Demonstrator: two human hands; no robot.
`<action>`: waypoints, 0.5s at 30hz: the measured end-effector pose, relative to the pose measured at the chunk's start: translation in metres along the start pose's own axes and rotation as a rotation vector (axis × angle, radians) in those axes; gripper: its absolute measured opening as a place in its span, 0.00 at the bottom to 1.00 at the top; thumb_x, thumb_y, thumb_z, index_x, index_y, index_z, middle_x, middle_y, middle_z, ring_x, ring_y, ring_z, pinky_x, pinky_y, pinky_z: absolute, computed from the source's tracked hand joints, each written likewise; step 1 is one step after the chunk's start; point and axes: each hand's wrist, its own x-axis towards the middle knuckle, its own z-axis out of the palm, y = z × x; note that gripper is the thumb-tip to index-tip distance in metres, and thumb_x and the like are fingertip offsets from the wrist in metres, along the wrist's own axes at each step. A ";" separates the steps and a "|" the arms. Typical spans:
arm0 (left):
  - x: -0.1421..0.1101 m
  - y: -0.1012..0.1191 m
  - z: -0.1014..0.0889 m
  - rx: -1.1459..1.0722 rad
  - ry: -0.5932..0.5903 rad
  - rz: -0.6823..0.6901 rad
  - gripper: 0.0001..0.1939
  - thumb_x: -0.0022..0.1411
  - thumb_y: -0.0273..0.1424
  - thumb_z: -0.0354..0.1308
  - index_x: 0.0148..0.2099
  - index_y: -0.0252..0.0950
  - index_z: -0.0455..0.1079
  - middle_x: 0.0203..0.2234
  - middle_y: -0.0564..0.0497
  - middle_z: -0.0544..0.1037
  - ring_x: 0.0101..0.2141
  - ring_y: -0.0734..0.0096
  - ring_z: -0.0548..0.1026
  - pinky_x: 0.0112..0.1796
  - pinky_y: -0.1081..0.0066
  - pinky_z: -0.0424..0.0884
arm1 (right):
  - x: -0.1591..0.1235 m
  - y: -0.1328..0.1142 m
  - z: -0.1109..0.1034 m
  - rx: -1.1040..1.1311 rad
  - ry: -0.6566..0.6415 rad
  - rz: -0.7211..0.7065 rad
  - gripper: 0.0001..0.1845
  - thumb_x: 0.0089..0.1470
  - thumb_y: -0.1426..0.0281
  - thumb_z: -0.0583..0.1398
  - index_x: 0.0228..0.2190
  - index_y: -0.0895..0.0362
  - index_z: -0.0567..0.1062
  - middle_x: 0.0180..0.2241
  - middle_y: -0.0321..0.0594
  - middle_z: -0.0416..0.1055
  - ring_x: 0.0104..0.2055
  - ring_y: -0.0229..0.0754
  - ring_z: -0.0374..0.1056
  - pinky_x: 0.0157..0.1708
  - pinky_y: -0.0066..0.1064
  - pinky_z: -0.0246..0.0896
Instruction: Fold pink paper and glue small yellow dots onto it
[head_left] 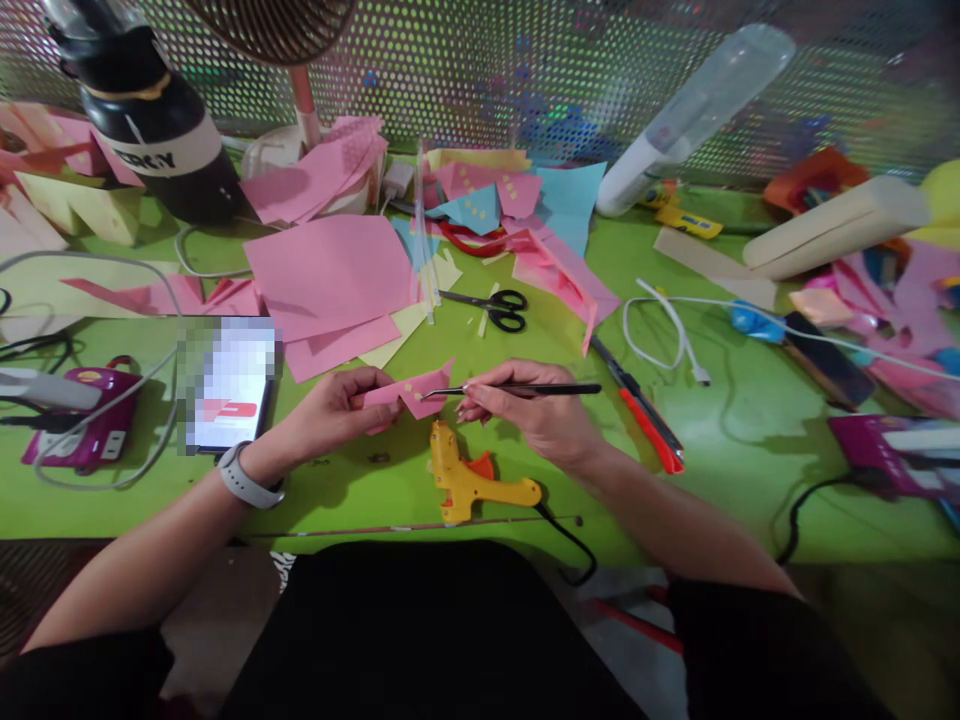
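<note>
Background: perforated mesh screen (480, 90) with round holes, rising behind a smooth green tabletop (712, 430).
Bottle: black, rounded, with a pale printed band (169, 130).
Phone: flat and rectangular, its screen lit (247, 380).
Pink sheets: matte and overlapping, broad and straight-edged (330, 275).
Left hand: fingers pinching the left part of the folded pink piece (337, 410).
Folded pink piece: small paper strip with a pointed corner and pale yellow dots, between the 2 hands, above the tabletop (431, 385).
Glue gun: yellow plastic with an orange trigger, just below the pink piece in view (474, 484).
Scissors: 2 black looped handles, lying flat (508, 311).
Right hand: thumb and fingers pinching a slim black tool (559, 389), its thin metal tip at the pink piece (536, 420).
Cutter: long, red and black, lying slanted (637, 408).
Cable: white, thin, looped (679, 335).
Roll: beige, smooth, tube-like (832, 230).
</note>
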 end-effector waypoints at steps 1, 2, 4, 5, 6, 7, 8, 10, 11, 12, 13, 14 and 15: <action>0.000 0.000 0.000 0.004 0.002 -0.001 0.13 0.61 0.37 0.62 0.41 0.32 0.70 0.25 0.54 0.69 0.23 0.79 0.65 0.23 0.78 0.60 | 0.000 0.000 0.000 -0.001 0.003 -0.001 0.09 0.45 0.65 0.71 0.27 0.56 0.80 0.24 0.37 0.80 0.26 0.39 0.78 0.29 0.29 0.77; 0.000 0.000 0.000 0.008 0.004 -0.003 0.13 0.60 0.37 0.62 0.41 0.32 0.70 0.25 0.54 0.69 0.23 0.79 0.65 0.23 0.78 0.60 | 0.000 0.000 0.000 -0.001 0.006 -0.002 0.09 0.45 0.65 0.71 0.27 0.56 0.80 0.24 0.37 0.80 0.26 0.39 0.78 0.29 0.29 0.77; 0.000 0.001 0.000 0.013 0.004 -0.003 0.13 0.60 0.37 0.62 0.40 0.33 0.70 0.24 0.54 0.69 0.23 0.79 0.65 0.23 0.78 0.60 | 0.000 0.000 0.001 0.001 0.010 -0.008 0.08 0.45 0.66 0.71 0.27 0.56 0.80 0.24 0.37 0.80 0.26 0.39 0.78 0.29 0.28 0.77; 0.000 0.001 0.000 0.014 0.002 -0.003 0.13 0.60 0.37 0.63 0.40 0.33 0.70 0.24 0.54 0.69 0.23 0.79 0.65 0.23 0.78 0.60 | 0.000 0.000 0.001 0.000 0.008 -0.010 0.08 0.45 0.66 0.71 0.27 0.56 0.80 0.24 0.37 0.80 0.26 0.39 0.78 0.29 0.28 0.77; 0.000 0.001 0.000 0.014 0.000 -0.003 0.13 0.60 0.37 0.62 0.40 0.33 0.70 0.24 0.54 0.69 0.23 0.79 0.65 0.23 0.78 0.60 | 0.000 0.000 0.000 -0.001 0.007 -0.013 0.08 0.45 0.66 0.71 0.27 0.56 0.80 0.24 0.37 0.80 0.26 0.39 0.78 0.29 0.28 0.78; 0.000 0.000 0.000 0.015 -0.001 -0.002 0.13 0.61 0.37 0.62 0.41 0.33 0.70 0.24 0.54 0.69 0.23 0.79 0.65 0.23 0.78 0.60 | 0.000 0.000 0.000 -0.003 0.006 -0.015 0.08 0.45 0.66 0.71 0.27 0.56 0.80 0.24 0.37 0.80 0.26 0.39 0.78 0.29 0.28 0.78; 0.000 0.000 0.000 0.016 -0.001 -0.002 0.13 0.61 0.37 0.62 0.41 0.33 0.70 0.24 0.54 0.69 0.23 0.78 0.65 0.23 0.78 0.61 | 0.000 0.001 0.000 -0.007 0.006 -0.017 0.08 0.45 0.66 0.71 0.27 0.55 0.80 0.24 0.37 0.80 0.26 0.39 0.78 0.29 0.29 0.78; 0.000 -0.001 -0.001 0.019 0.000 -0.004 0.12 0.61 0.37 0.62 0.41 0.33 0.70 0.25 0.53 0.70 0.23 0.78 0.66 0.23 0.78 0.61 | -0.001 0.001 0.000 -0.014 0.008 -0.017 0.08 0.45 0.66 0.71 0.28 0.55 0.80 0.25 0.37 0.80 0.26 0.40 0.78 0.30 0.30 0.79; 0.000 -0.001 -0.001 0.020 0.000 -0.005 0.12 0.61 0.37 0.62 0.41 0.33 0.70 0.25 0.53 0.70 0.23 0.78 0.66 0.23 0.78 0.61 | -0.001 0.001 0.001 -0.015 0.009 -0.019 0.08 0.45 0.66 0.71 0.28 0.55 0.80 0.25 0.37 0.80 0.26 0.40 0.78 0.30 0.30 0.79; 0.000 -0.001 -0.001 0.023 -0.001 -0.005 0.12 0.61 0.37 0.62 0.41 0.33 0.70 0.25 0.53 0.70 0.23 0.78 0.66 0.23 0.78 0.61 | -0.001 0.001 0.001 -0.015 0.009 -0.019 0.08 0.45 0.65 0.71 0.28 0.55 0.80 0.25 0.37 0.80 0.26 0.40 0.78 0.30 0.30 0.79; 0.000 -0.001 -0.001 0.029 -0.001 -0.005 0.12 0.61 0.37 0.62 0.41 0.33 0.70 0.25 0.53 0.71 0.23 0.78 0.66 0.23 0.78 0.61 | -0.001 0.001 0.001 -0.015 0.007 -0.017 0.09 0.45 0.65 0.71 0.28 0.56 0.80 0.25 0.37 0.80 0.26 0.40 0.78 0.30 0.30 0.79; 0.000 -0.001 -0.001 0.035 -0.004 -0.005 0.12 0.61 0.37 0.62 0.41 0.33 0.71 0.26 0.52 0.71 0.23 0.78 0.66 0.23 0.78 0.61 | -0.001 0.001 0.001 -0.014 0.006 -0.017 0.09 0.45 0.65 0.71 0.28 0.56 0.80 0.25 0.37 0.80 0.26 0.40 0.78 0.30 0.31 0.79; 0.000 0.000 -0.001 0.041 -0.006 -0.004 0.12 0.62 0.37 0.61 0.41 0.33 0.71 0.26 0.52 0.72 0.23 0.78 0.66 0.23 0.77 0.61 | -0.001 0.001 0.001 -0.012 0.006 -0.016 0.09 0.44 0.66 0.72 0.28 0.56 0.80 0.25 0.37 0.80 0.26 0.40 0.78 0.30 0.31 0.78</action>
